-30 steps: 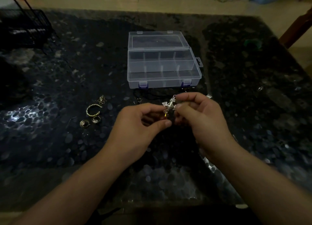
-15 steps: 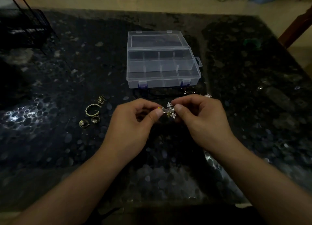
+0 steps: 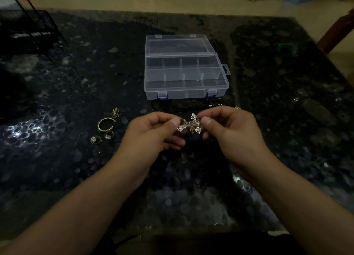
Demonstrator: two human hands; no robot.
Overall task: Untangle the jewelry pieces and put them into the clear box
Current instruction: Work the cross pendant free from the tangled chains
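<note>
Silver and a bit of gold shine in the knot of jewelry (image 3: 189, 125) held up just in front of the clear box (image 3: 184, 78). The left hand (image 3: 153, 138) pinches one end with thumb and finger, and the right hand (image 3: 229, 134) pinches the other end the same way. I think they hold it by the ends so the pieces can be pulled apart gently, and up off the worktop (image 3: 287, 120) so the snag is easy to see.

The clear box is open, its lid tipped back, and its little rooms look empty. It probably waits close by so each freed piece has a short trip.

To the left of the box and nearer the person lie a gold bangle (image 3: 105, 124), two small rings (image 3: 102, 138) and a tiny chain bit (image 3: 115, 112). They sit apart from each other, maybe already sorted.
</note>
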